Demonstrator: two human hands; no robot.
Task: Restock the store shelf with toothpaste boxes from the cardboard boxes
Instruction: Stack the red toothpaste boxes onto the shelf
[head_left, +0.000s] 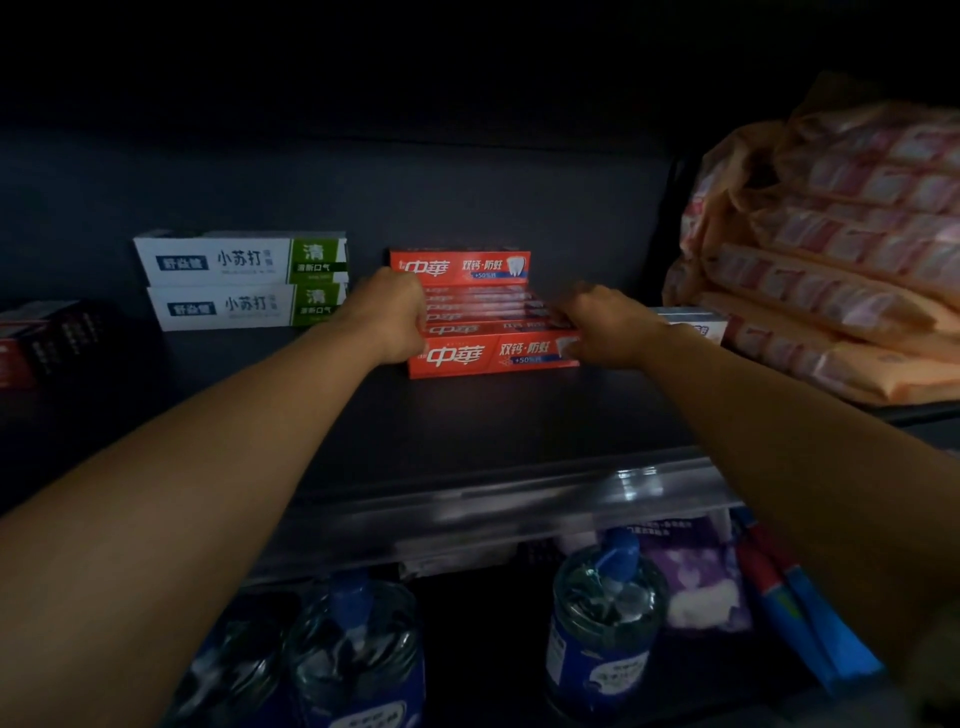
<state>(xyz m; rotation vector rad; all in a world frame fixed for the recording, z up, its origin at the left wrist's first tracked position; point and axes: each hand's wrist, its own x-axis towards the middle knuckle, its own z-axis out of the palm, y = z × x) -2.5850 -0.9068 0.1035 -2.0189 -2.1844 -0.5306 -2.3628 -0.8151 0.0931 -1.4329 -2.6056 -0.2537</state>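
Note:
A row of several red toothpaste boxes (491, 353) lies on the dark shelf (467, 431), running from front to back, with one more red box (460, 267) stacked higher at the rear. My left hand (389, 317) grips the left ends of the row. My right hand (605, 327) grips the right ends. Both arms reach deep into the shelf. To the left, two white and green toothpaste boxes (241, 280) are stacked against the back wall.
Orange plastic packs (831, 260) pile up at the right, with a small white box (693, 322) in front of them. A dark box (47, 343) sits far left. Below the shelf's clear price rail (493, 509) stand blue water jugs (605, 618) and purple packets (701, 577).

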